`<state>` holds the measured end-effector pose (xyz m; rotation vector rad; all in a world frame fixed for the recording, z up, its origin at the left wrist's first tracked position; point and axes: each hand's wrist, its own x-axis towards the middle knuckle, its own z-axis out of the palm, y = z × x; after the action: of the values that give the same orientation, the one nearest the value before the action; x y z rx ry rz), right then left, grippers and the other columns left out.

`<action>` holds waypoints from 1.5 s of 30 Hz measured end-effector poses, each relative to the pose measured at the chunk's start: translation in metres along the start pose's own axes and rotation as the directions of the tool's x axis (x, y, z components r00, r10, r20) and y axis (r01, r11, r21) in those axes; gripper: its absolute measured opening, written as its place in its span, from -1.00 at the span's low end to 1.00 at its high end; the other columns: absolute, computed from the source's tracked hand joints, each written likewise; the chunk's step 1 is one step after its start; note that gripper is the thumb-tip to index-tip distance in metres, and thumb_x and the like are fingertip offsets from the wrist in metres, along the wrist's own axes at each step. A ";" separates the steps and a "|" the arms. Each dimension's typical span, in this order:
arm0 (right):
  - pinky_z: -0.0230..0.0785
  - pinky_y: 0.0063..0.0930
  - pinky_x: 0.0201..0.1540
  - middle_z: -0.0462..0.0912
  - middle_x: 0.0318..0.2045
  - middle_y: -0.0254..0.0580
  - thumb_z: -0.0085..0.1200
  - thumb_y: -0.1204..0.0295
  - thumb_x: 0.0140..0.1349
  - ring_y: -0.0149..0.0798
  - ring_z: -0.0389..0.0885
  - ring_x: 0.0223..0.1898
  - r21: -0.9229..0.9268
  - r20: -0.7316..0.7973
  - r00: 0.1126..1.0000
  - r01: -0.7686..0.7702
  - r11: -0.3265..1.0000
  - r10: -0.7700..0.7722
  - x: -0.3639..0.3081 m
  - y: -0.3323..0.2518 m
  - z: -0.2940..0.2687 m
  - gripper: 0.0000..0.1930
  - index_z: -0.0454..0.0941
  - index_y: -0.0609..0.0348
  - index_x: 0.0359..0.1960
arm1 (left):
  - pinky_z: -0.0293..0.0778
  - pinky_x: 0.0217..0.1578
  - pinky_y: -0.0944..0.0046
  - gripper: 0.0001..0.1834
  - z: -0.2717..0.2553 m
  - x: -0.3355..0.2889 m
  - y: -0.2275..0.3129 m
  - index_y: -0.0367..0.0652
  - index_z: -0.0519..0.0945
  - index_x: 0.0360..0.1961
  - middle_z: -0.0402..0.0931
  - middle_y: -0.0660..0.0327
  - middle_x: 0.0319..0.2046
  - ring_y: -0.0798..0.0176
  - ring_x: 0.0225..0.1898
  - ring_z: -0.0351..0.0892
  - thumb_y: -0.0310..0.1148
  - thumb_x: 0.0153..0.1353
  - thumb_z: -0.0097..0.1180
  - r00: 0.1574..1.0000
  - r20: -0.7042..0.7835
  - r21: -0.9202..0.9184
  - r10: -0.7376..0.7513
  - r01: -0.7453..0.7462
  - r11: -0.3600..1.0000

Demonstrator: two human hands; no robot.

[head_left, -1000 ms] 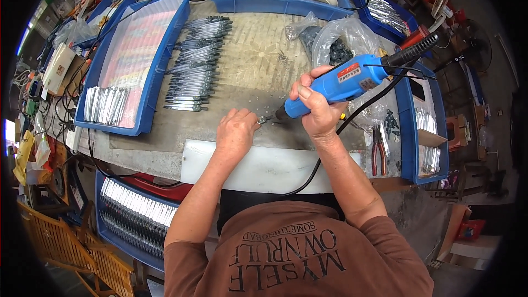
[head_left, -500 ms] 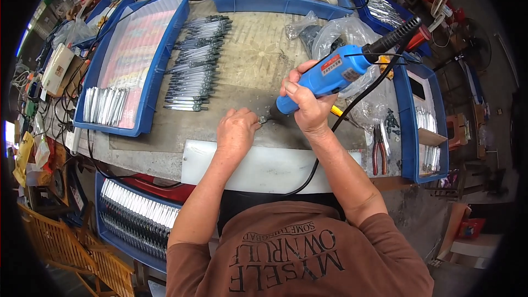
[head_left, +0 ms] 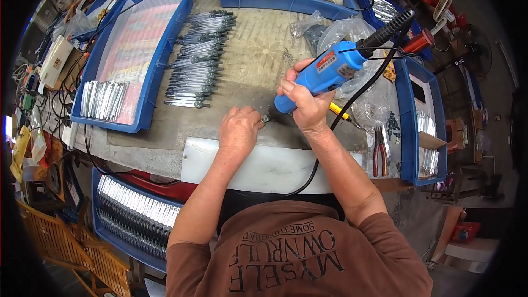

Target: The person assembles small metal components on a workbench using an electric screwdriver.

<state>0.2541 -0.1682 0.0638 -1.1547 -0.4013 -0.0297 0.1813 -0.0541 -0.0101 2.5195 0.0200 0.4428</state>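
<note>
My right hand [head_left: 304, 100] grips a blue corded electric screwdriver [head_left: 335, 69], its tip pointing down at the grey worktable [head_left: 258, 55]. Under that tip, my left hand [head_left: 239, 130] pinches a small metal part [head_left: 265, 117] against the table. The tool's black cable [head_left: 352, 107] loops down past my right forearm. Several finished metal pieces [head_left: 201, 58] lie in rows on the table to the upper left of my hands.
A blue tray [head_left: 135, 49] with silver parts sits at left, another blue tray [head_left: 421, 115] at right, one [head_left: 286, 0] at the back. Red-handled pliers [head_left: 379, 151] and clear plastic bags [head_left: 344, 30] lie at right. A bin of silver parts [head_left: 132, 214] stands below the table.
The screwdriver has tilted more upright and shifted left, its tip coming down onto the part under my left hand. My left hand stayed in place.
</note>
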 end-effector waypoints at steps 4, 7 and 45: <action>0.34 -0.51 -0.53 0.41 -0.55 -0.24 0.05 0.56 -0.19 -0.41 0.42 -0.56 -0.022 0.002 1.000 0.013 1.000 -0.013 0.001 0.003 -0.001 -0.68 0.31 0.26 -0.31 | 0.37 -0.35 0.23 -0.88 -0.001 -0.001 0.001 -0.17 0.55 -0.57 0.47 0.25 -0.50 0.11 -0.43 0.39 -0.44 -0.20 0.22 1.000 -0.025 -0.002 0.011 -0.012 1.000; 0.36 -0.46 -0.54 0.40 -0.56 -0.22 0.04 0.55 -0.18 -0.36 0.43 -0.59 -0.048 0.014 0.999 0.029 0.998 -0.029 0.002 0.005 -0.001 -0.68 0.30 0.27 -0.30 | 0.37 -0.35 0.22 -0.88 0.000 -0.002 0.000 -0.17 0.55 -0.57 0.47 0.25 -0.50 0.11 -0.43 0.39 -0.44 -0.20 0.22 0.999 -0.031 -0.001 0.015 -0.015 1.000; 0.36 -0.39 -0.49 0.38 -0.55 -0.20 0.01 0.60 -0.15 -0.26 0.44 -0.60 0.230 -0.264 0.961 0.146 0.962 -0.083 -0.009 -0.016 -0.060 -0.68 0.29 0.24 -0.28 | 0.33 -0.30 0.15 -0.86 -0.004 -0.004 0.003 -0.16 0.49 -0.46 0.42 0.20 -0.45 0.10 -0.31 0.39 -0.45 -0.11 0.15 0.993 0.018 0.143 0.116 -0.117 0.983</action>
<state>0.2600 -0.2304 0.0549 -0.8656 -0.2369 -0.2216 0.1758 -0.0548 -0.0063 2.6748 -0.1037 0.4918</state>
